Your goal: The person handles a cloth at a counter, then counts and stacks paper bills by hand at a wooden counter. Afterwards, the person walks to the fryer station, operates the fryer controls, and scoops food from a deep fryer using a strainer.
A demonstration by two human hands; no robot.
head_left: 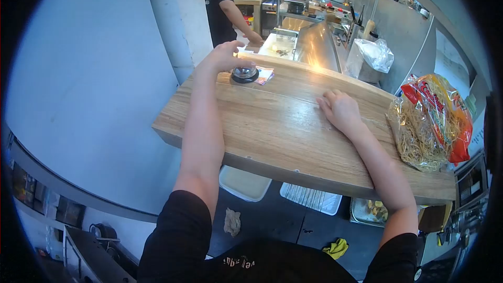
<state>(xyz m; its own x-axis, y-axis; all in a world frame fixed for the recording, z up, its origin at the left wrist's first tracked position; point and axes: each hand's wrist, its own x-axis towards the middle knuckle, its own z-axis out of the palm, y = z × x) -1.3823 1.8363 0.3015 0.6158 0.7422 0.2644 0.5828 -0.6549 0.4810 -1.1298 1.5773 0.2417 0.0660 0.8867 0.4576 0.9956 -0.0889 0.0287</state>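
My left hand (224, 57) reaches over a silver call bell with a black base (244, 75) at the back left of a wooden counter (272, 126). Its fingers are apart around the top of the bell; whether they touch it I cannot tell. A small printed paper (265, 75) lies just right of the bell. My right hand (339, 109) rests on the counter's right half with its fingers curled, and nothing shows in it. Farther right sits a clear bag of dried noodles (422, 126) with red and yellow printing.
Beyond the counter, a person in black (221, 13) reaches toward a white tray (279, 46). A plastic bag (374, 55) stands behind the counter. Below its near edge are trays (245, 183), a crumpled cloth (232, 222) and a yellow cloth (336, 248).
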